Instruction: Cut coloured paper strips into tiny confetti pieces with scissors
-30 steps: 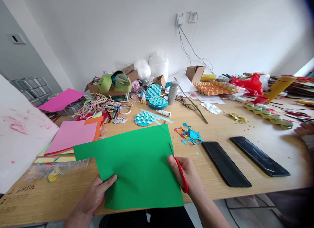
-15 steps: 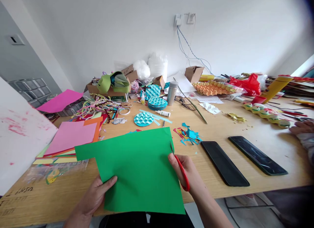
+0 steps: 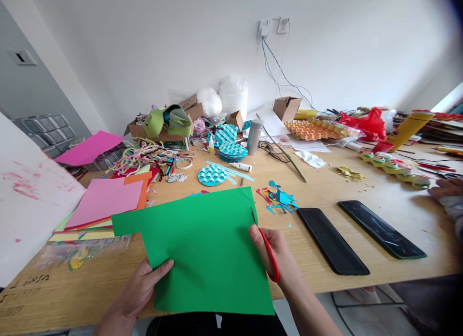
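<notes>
A large green paper sheet [image 3: 206, 259] spans the space between my hands, over the table's front edge, with a strip jutting out at its upper left. My left hand [image 3: 144, 283] grips the sheet's lower left edge, thumb on top and fingers hidden beneath. At the right edge, my right hand [image 3: 271, 249] is closed around red-handled scissors [image 3: 269, 254]. Their dark blades point up and away, lying at the sheet's right edge near its upper right corner.
Blue and red paper scraps [image 3: 280, 198] lie beyond the sheet. Two dark phone-like slabs [image 3: 333, 239] are at the right, near another person's hand [image 3: 446, 187]. Coloured paper [image 3: 108, 201] is stacked left; scalloped blue discs [image 3: 212, 175] and a grey bottle [image 3: 254, 137] stand farther back.
</notes>
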A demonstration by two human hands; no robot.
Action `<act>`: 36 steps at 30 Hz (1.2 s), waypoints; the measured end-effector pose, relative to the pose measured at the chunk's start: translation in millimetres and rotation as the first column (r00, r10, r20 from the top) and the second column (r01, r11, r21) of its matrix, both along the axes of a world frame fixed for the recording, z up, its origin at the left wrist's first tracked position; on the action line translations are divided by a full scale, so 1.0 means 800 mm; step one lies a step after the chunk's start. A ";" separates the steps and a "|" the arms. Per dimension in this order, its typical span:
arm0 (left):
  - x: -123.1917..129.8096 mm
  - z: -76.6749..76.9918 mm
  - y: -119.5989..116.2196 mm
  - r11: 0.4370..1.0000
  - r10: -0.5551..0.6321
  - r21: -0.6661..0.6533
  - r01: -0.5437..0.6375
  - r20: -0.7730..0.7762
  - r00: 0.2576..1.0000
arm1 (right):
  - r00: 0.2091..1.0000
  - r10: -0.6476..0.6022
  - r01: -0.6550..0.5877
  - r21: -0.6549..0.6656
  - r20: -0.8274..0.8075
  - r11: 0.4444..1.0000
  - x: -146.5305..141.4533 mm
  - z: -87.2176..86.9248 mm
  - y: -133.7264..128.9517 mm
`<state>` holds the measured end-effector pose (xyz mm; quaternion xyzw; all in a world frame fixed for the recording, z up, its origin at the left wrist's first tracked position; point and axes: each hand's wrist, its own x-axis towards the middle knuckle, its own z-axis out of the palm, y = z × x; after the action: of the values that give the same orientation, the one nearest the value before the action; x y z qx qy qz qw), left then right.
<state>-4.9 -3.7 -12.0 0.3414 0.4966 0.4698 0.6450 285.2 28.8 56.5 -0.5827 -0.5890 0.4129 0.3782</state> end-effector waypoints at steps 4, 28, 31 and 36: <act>-0.001 -0.002 0.000 1.000 -0.016 -0.007 0.016 0.002 1.000 | 1.000 -0.020 0.019 -0.017 -0.009 1.000 -0.002 -0.002 0.000; -0.002 -0.005 0.000 1.000 -0.009 -0.013 0.008 -0.016 1.000 | 0.999 -0.016 0.014 -0.063 -0.028 0.998 0.001 0.000 0.000; -0.001 -0.003 -0.001 1.000 -0.011 -0.019 0.011 -0.009 1.000 | 1.000 0.000 -0.002 -0.061 -0.029 0.998 0.003 0.003 0.001; 0.001 0.001 -0.001 0.999 -0.031 -0.023 0.031 -0.006 1.000 | 0.999 0.014 -0.017 -0.074 -0.043 0.997 0.002 0.008 0.003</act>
<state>-4.2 -4.4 -11.3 0.3433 0.4988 0.4530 0.6543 287.0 31.5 63.2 -0.5830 -0.5696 0.4497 0.3653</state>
